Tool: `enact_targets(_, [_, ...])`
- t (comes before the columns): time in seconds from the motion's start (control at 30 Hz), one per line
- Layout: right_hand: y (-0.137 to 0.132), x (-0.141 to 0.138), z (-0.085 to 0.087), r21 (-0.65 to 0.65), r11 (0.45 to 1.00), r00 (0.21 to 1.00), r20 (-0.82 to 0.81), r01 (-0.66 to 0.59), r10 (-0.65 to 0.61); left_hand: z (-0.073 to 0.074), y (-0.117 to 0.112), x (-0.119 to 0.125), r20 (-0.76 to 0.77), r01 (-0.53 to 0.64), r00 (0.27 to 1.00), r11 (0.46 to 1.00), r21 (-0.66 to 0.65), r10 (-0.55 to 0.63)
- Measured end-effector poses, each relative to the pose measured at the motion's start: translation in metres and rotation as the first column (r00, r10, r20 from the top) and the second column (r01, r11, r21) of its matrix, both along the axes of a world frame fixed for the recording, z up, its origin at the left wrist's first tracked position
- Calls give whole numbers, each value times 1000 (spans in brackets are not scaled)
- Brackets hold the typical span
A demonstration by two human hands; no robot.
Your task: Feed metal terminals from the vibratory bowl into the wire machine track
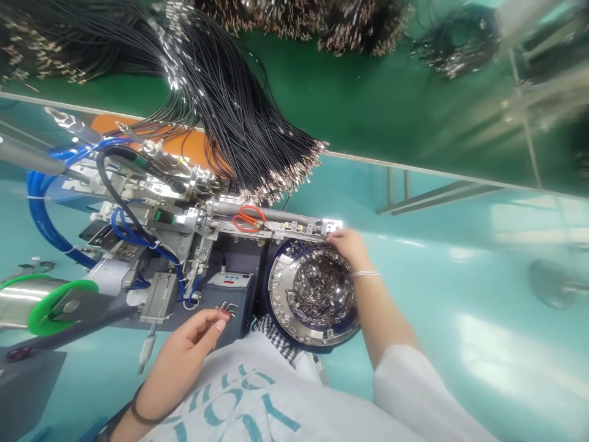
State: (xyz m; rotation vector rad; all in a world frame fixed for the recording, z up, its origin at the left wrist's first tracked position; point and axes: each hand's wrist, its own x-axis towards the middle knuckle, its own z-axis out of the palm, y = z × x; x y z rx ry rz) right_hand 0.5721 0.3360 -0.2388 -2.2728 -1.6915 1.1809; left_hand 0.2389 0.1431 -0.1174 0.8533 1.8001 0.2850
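My left hand (196, 341) is closed in a pinch in front of the machine's control box (230, 281). Small bent metal rods, which look like hex keys (232, 309), stick out at its fingertips, with a bit of red beside them. At the far end of the feed rail (294, 233), my right hand (352, 247) has its fingers pressed together on the rail's tip; whatever they grip is too small to tell. Below that wrist sits a round feeder bowl (280, 301) holding many small metal terminals (317, 285). Orange-handled scissors (249, 219) rest on the rail.
A large bundle of black cables (230, 92) hangs over the edge of the green table (368, 110) towards the machine (161, 227). More cable bundles (368, 24) lie at the back. A wire spool (62, 307) with green flanges stands at left.
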Motion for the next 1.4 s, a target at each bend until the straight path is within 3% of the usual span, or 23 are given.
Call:
enact_targets(0.43, [-1, 7, 4, 66, 997, 999, 14, 47, -48, -7, -6, -5, 26, 9, 1000, 1000, 19, -10])
enact_targets(0.67, [1, 6, 11, 61, 997, 987, 154, -54, 44, -8, -6, -5, 41, 16, 999, 1000, 8, -17])
enact_targets(0.83, [3, 3, 18, -10, 995, 982, 160, -98, 98, -8, -6, -7, 37, 24, 999, 1000, -2, -24])
enact_targets(1.13, [11, 3, 0, -58, 990, 959, 246, -128, 138, -12, -7, -8, 66, 25, 998, 1000, -10, -24])
enact_targets(1.4, [15, -5, 0, -70, 983, 947, 265, -169, 182, -12, -3, -8, 86, 19, 996, 1000, -24, -17])
